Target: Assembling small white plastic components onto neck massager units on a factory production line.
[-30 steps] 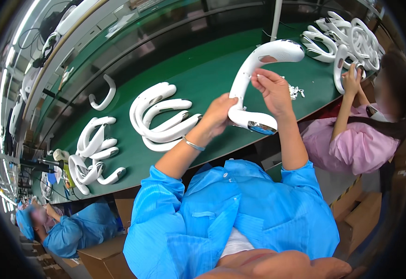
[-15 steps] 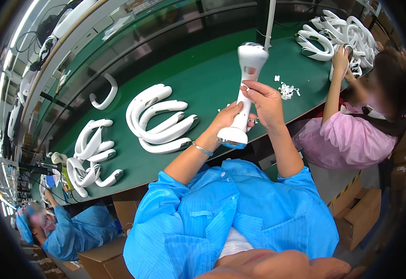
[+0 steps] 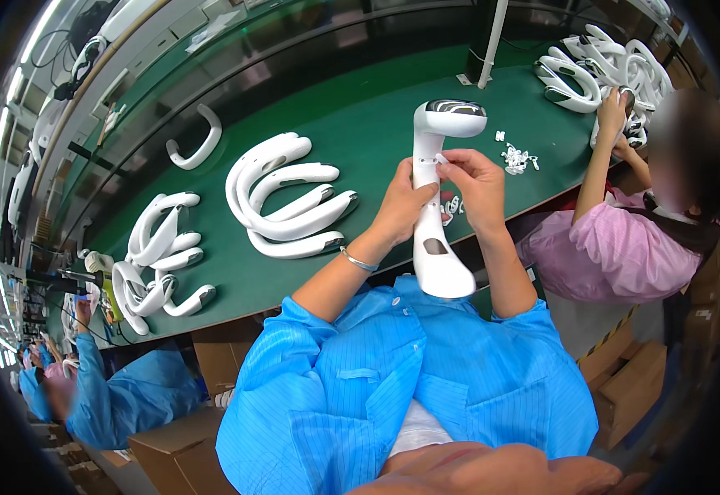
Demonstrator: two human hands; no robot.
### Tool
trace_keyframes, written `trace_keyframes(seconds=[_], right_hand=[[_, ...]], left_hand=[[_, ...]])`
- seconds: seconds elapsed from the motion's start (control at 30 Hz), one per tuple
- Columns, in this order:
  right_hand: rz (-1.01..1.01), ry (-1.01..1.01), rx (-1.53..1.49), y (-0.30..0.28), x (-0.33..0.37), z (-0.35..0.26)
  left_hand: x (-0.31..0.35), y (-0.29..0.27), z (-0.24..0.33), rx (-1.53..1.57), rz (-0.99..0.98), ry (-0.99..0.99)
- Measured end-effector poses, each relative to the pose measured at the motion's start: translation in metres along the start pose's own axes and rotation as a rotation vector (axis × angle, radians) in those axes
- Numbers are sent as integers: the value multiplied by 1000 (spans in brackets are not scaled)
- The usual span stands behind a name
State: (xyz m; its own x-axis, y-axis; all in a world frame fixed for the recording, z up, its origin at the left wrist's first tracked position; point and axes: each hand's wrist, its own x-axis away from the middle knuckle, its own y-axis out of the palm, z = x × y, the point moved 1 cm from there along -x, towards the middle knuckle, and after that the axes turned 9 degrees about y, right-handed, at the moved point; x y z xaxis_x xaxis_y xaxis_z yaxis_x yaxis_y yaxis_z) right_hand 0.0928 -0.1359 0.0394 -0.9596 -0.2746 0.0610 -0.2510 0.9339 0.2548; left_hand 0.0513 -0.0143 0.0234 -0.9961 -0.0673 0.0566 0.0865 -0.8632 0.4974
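A white, curved neck massager (image 3: pixel 442 271) with glossy ends stands roughly upright in front of me, just over the table's near edge. My left hand (image 3: pixel 401 205) is wrapped round its middle. Beside its upper part, my right hand (image 3: pixel 477 186) pinches a tiny white piece (image 3: pixel 441 159) against the massager's side, where small dark holes show. Several loose small white plastic parts (image 3: pixel 518 160) lie on the table to the right of my right hand. More of them show partly behind my hands.
The green table (image 3: pixel 360 124) holds stacked white massagers (image 3: pixel 294 202) left of centre, another group (image 3: pixel 158 256) farther left and a single curved piece (image 3: pixel 197 147) behind. A pole (image 3: pixel 492 45) stands at the back. A co-worker in pink (image 3: pixel 607 247) handles massagers from a pile (image 3: pixel 624 66) at right.
The massager has turned in my left hand, so its lower end now faces differently and its top bends right. My right fingers stay at its upper part.
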Motion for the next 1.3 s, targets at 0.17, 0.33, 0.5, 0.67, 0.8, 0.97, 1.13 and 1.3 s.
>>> trace_keyframes(seconds=[0.17, 0.33, 0.5, 0.67, 0.8, 0.97, 1.13, 1.3], right_hand=[[-29, -176, 34, -7, -4, 11], [-81, -58, 80, -13, -4, 9], [-3, -269, 157, -7, 5, 18], [42, -371, 391, -8, 18, 1], [-19, -326, 285, -5, 24, -11], [-90, -365, 246, -2, 25, -18], [-196, -377, 54, 0, 28, -6], [-135, -304, 217, 1, 18, -22]], left_hand=[[1, -5, -2, -88, -80, 1], [3, -3, -4, -31, -106, 46], [8, 0, -2, -135, -111, 106], [10, -6, -10, -246, -95, 362], [14, -4, -6, -352, -116, 504], [21, 0, 1, -454, -63, 602], [17, -9, -6, -567, -110, 972], [16, -6, 11, -728, -60, 799]])
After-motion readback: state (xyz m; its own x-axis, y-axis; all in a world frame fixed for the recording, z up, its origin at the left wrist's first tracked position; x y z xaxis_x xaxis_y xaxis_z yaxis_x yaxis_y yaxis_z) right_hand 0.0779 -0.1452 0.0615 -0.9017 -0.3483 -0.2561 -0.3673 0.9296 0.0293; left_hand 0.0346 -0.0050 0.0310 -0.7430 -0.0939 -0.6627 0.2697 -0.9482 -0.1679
